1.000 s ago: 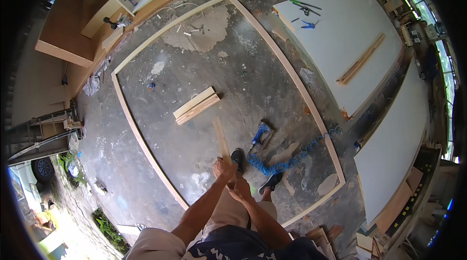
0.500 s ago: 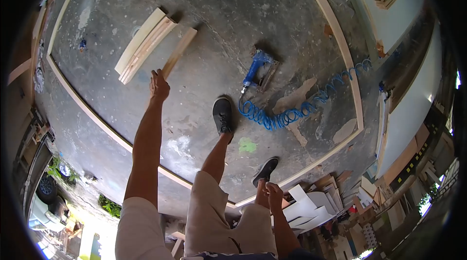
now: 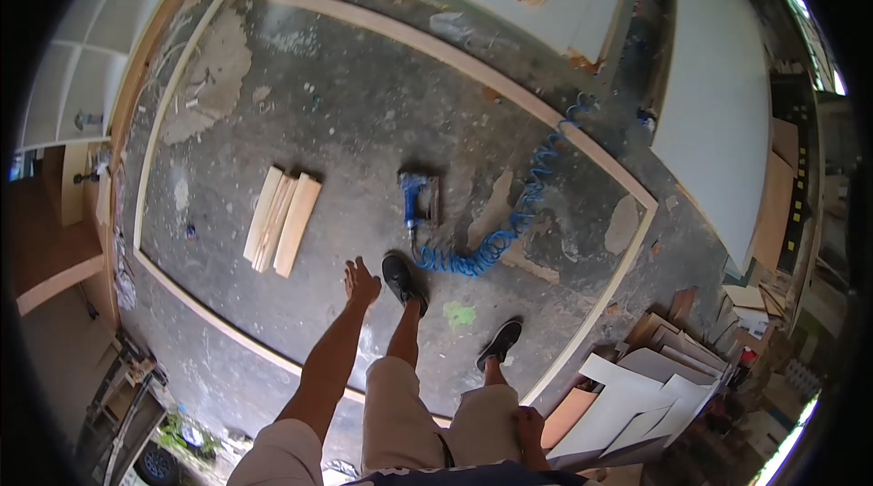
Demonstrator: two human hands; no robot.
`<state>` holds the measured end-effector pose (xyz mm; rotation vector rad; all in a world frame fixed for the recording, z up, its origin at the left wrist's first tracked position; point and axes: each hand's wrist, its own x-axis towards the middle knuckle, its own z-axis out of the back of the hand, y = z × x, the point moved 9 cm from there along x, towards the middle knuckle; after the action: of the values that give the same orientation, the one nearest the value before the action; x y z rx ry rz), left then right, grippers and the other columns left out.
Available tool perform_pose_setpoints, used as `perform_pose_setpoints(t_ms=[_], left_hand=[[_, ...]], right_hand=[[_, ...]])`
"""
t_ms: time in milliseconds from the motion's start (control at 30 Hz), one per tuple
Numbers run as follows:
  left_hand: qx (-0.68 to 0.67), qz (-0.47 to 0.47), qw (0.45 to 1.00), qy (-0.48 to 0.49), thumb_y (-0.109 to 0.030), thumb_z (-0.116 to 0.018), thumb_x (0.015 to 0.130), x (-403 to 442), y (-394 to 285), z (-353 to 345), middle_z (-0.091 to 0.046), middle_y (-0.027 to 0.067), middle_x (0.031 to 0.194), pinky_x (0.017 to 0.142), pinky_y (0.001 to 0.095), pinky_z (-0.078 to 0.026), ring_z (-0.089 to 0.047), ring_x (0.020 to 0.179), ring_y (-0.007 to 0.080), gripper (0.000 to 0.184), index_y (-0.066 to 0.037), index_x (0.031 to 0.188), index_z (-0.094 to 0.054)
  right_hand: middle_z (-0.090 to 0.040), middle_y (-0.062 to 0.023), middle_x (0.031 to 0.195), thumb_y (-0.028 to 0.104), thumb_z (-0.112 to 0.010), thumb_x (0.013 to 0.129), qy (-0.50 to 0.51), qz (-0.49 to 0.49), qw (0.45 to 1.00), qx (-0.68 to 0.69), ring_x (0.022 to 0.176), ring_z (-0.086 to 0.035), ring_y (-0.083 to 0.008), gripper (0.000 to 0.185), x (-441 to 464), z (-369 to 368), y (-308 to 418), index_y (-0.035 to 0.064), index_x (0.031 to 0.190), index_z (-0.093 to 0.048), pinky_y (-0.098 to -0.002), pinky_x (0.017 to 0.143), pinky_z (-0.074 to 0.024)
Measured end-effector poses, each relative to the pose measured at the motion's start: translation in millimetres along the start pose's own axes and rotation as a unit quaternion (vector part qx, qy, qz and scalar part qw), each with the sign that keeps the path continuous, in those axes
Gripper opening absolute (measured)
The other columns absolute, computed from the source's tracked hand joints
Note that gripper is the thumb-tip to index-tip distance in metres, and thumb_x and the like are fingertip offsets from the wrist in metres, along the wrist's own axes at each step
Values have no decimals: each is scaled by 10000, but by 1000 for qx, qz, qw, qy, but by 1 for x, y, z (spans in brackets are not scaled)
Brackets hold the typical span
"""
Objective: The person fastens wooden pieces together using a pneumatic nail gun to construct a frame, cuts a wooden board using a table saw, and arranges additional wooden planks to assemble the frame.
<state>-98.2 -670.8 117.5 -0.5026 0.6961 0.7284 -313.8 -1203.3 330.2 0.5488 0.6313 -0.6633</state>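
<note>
My left hand [image 3: 361,282] is empty with its fingers apart, over the floor just left of my left shoe [image 3: 404,282]. Up and left of it, several short wooden strips [image 3: 283,220] lie side by side in a small stack on the floor. A blue nail gun [image 3: 416,200] lies right of the strips, beyond the shoe, with a coiled blue air hose [image 3: 482,254] running from it. My right hand [image 3: 529,427] hangs beside my right thigh; its fingers are dark and cannot be made out.
A large wooden frame [image 3: 427,45] of thin battens lies on the concrete floor around me. White panels [image 3: 714,104] lean at the right. Board offcuts [image 3: 627,400] are piled at the lower right. A white shelf unit [image 3: 86,59] stands at the upper left.
My left hand has let go of a wooden strip, which now lies against the others, and has drawn back towards my shoe. My right hand has lowered beside my thigh. The view has turned.
</note>
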Motion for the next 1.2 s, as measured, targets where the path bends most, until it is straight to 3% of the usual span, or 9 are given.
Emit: perform_pose_setpoints(t_ms=[233, 433, 500, 567, 700, 833, 900, 933, 1200], left_hand=[[-35, -252, 961, 112, -274, -699, 793, -119, -184, -11, -580, 217, 1199, 1020, 473, -428, -515, 1206, 402, 451, -52, 1175, -607], [98, -274, 957, -14, -277, -718, 756, -171, -252, -18, -619, 233, 1161, 968, 470, -473, -600, 1089, 388, 412, -30, 1081, -660], [117, -237, 964, 13, -275, -724, 735, -181, -265, -29, -656, 234, 1122, 916, 470, -510, -633, 1049, 390, 400, -36, 1055, -688], [157, -309, 933, -97, -333, -749, 694, -192, -292, -37, -707, 222, 795, 737, 448, -547, -699, 774, 364, 307, -28, 716, -728], [184, -293, 938, 17, -299, -764, 681, -230, -355, -67, -723, 191, 794, 789, 458, -548, -703, 803, 368, 292, -32, 800, -745], [140, -326, 929, 103, -313, -804, 714, -240, -430, -104, -706, 132, 672, 623, 413, -554, -677, 583, 269, 273, -47, 748, -758], [99, -235, 953, 165, -312, -808, 743, -232, -467, -127, -707, 111, 672, 588, 390, -554, -669, 556, 231, 260, -57, 772, -766], [128, -210, 949, 196, -299, -804, 767, -209, -482, -146, -700, 97, 662, 579, 373, -557, -670, 560, 213, 234, -68, 778, -770], [147, -276, 824, 472, -308, -701, 872, -204, -730, -234, -722, 73, 746, 571, 350, -563, -675, 602, 195, 180, -159, 913, -793]], right_hand=[[-735, -156, 869, 209, -675, 839, -57, -164, 944, 279, 735, -726, -236, 238, -35, 53, -111, -6, 936, -713, -364, 694, -578], [-725, -153, 885, 339, -638, 833, -58, 116, 979, -157, 742, -709, -313, 221, 21, -32, -270, 192, 943, -762, -435, 688, -575], [-716, -146, 832, 282, -633, 845, -113, 18, 987, 111, 708, -701, -298, 201, 7, 20, -275, 137, 921, -750, -431, 654, -576], [-698, -132, 728, 168, -624, 868, -166, -133, 789, 576, 641, -685, -268, 175, -9, 53, -294, 27, 878, -727, -424, 588, -578], [-691, -183, 784, 182, -679, 879, -131, -114, 688, 704, 597, -685, -328, 202, 45, 68, -304, 8, 978, -701, -421, 490, -559], [-708, -45, 705, 260, -676, 883, -240, 65, 965, -78, 616, -701, -166, 221, 101, 173, -235, 46, 896, -730, -351, 586, -561], [-740, -71, 1003, 337, -682, 835, -160, -101, 946, 262, 968, -705, -231, 202, 154, 180, -260, 183, 945, -754, -414, 803, -576], [-735, -71, 733, 298, -698, 847, -207, -124, 905, 349, 671, -720, -197, 243, 164, 209, -253, 60, 863, -741, -340, 671, -574], [-732, -115, 782, 267, -702, 843, -257, -135, 848, 443, 673, -715, -206, 278, 269, 364, -275, -2, 907, -734, -336, 651, -565]])
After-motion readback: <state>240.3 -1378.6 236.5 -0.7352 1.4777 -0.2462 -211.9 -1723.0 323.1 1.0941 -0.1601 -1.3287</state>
